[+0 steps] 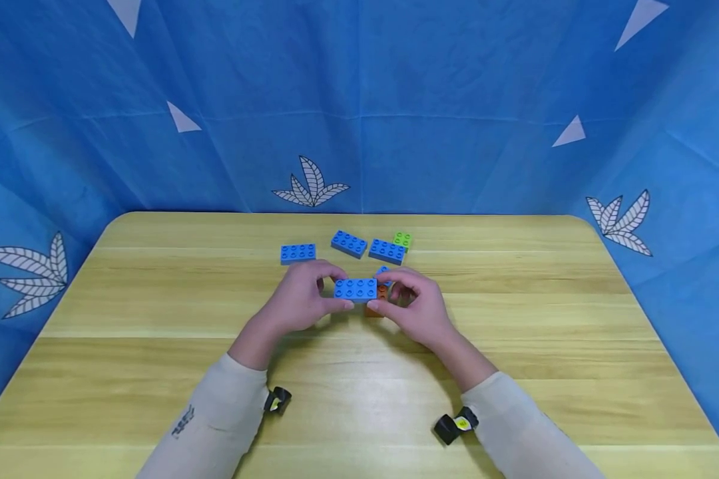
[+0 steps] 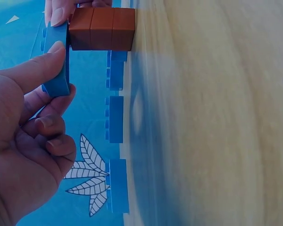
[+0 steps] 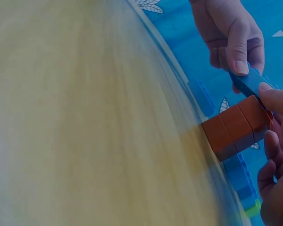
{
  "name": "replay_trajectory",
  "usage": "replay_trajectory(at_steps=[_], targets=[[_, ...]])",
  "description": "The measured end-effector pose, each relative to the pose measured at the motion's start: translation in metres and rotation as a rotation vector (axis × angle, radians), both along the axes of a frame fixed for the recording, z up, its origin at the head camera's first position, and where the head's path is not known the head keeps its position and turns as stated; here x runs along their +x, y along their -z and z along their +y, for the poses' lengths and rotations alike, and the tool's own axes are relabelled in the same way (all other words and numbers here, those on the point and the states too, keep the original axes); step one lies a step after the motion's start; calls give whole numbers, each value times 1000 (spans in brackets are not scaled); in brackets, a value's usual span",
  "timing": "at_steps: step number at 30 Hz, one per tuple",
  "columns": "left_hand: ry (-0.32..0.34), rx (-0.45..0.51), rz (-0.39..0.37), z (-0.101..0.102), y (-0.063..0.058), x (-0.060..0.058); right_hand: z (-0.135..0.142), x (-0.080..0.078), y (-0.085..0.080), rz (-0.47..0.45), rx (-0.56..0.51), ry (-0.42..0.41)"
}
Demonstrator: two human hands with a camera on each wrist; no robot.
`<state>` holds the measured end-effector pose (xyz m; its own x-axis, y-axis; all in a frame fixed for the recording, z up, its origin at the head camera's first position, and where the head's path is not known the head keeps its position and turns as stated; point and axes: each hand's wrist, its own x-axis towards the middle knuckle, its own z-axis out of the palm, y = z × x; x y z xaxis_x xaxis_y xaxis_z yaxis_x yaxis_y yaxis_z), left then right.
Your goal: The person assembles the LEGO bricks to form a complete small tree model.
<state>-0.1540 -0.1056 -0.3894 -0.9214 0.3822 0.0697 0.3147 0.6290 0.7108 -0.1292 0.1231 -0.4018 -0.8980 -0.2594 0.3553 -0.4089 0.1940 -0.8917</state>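
A long blue building brick (image 1: 355, 289) is held level, studs up, between both hands. My left hand (image 1: 302, 299) pinches its left end, thumb on the near side and fingertips on the far side. At the other end my right hand (image 1: 418, 307) pinches it the same way. Under the right end stands a stack of three orange-brown bricks (image 2: 102, 29), upright on the table. In the right wrist view the blue brick overhangs the stack (image 3: 236, 126) to the left; whether it is pressed down fully I cannot tell. Another blue piece (image 1: 384, 271) shows partly behind it.
Behind the hands lie three loose blue bricks, one at left (image 1: 298, 253), one in the middle (image 1: 349, 244) and one at right (image 1: 387, 251). A small green brick (image 1: 403, 239) touches or nearly touches the right one. The wooden table (image 1: 156, 286) ends at a blue cloth backdrop (image 1: 443, 159).
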Motion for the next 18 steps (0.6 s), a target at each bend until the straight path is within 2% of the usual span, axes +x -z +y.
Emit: replay_trajectory(at_steps=[8, 18], targets=[[27, -47, 26, 0, -2, -1, 2, -4, -2, -62, 26, -36], [26, -59, 7, 2, -6, -1, 1, -5, -3, -21, 28, -46]])
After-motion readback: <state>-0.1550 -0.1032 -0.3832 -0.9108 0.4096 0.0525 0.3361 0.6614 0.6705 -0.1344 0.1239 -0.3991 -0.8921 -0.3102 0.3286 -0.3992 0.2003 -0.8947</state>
